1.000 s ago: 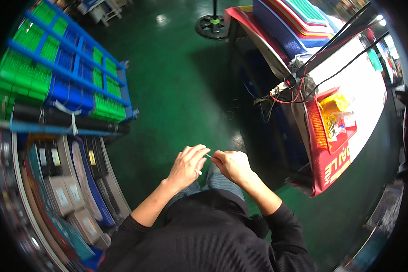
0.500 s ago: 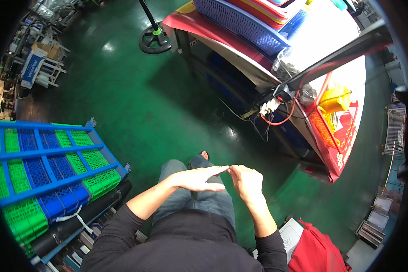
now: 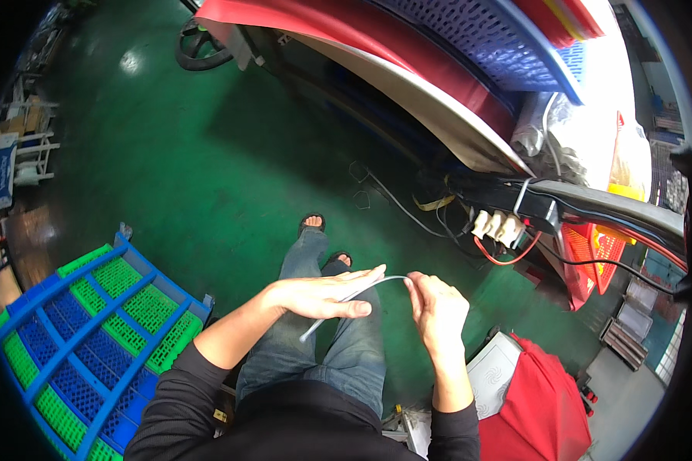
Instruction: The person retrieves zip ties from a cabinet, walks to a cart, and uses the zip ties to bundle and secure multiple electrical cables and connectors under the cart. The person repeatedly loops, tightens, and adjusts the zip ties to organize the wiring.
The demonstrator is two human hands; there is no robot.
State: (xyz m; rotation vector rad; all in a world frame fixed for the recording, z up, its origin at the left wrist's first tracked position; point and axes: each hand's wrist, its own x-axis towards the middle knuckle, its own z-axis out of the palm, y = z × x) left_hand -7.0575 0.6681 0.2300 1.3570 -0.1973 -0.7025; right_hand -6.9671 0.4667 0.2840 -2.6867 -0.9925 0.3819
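A thin pale flexible strip (image 3: 393, 277), its exact kind unclear, bends in a shallow arc between my hands. My right hand (image 3: 440, 311) is closed, pinching the strip's far end between thumb and fingertips. My left hand (image 3: 315, 296) lies nearly flat, fingers stretched and thumb apart. The strip runs along this hand, partly hidden by it, and its other end shows below the palm, over my jeans (image 3: 278, 349). Both hands are in front of my thighs, a small gap apart.
At the upper right stands a red-covered table (image 3: 307, 24) with a blue basket (image 3: 484, 46). A power strip (image 3: 498, 227) and loose cables hang at its edge. Left is a blue rack (image 3: 104, 315) with green and blue crates. A red cloth (image 3: 538, 407) lies near my right arm.
My view has shifted, bringing the table closer. My hands have moved apart a little, and the pale strip now shows between them. My right hand stays pinched.
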